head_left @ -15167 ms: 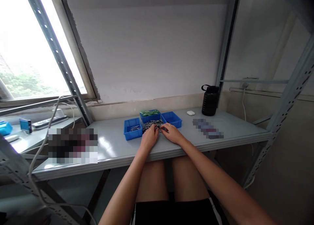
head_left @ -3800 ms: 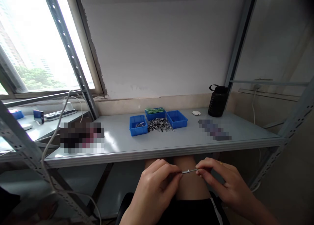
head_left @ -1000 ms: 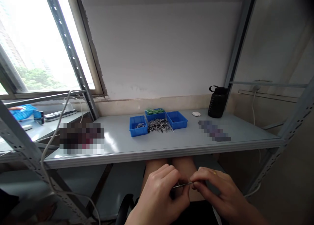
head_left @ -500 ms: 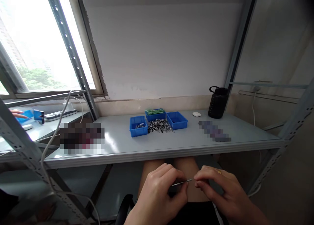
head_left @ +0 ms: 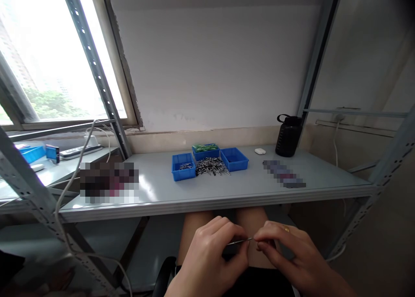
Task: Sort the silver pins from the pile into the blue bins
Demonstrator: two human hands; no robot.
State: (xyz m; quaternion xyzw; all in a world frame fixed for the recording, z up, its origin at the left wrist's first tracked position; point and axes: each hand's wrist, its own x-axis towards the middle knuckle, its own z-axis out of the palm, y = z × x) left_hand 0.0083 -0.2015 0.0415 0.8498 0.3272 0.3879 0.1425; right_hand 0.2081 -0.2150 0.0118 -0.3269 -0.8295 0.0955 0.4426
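Observation:
Over my lap, my left hand (head_left: 215, 249) is closed, with a thin metal rod (head_left: 238, 241) pinched between thumb and fingers. The rod points right, and its far end reaches the fingertips of my right hand (head_left: 287, 247). That hand is curled in a pinch at the rod's tip; whether it holds something small there is hidden. On the table beyond, a pile of thin metal rods (head_left: 212, 165) lies between blue bins. The left blue bin (head_left: 183, 175) has several rods in it. Green packets (head_left: 205, 147) fill the rear bin, and the right blue bin (head_left: 238, 164) stands beside the pile.
The grey table (head_left: 155, 195) has a metal front edge between my hands and the bins. A black bottle (head_left: 288, 137) and a small white case (head_left: 260, 151) stand at the back right. Blurred-out items lie at both sides. A white cable (head_left: 69, 182) hangs at the left post.
My right hand has moved slightly left, so its fingertips meet the rod's tip. My left hand stays nearly still. At the far left, another person's hand has gone out of view.

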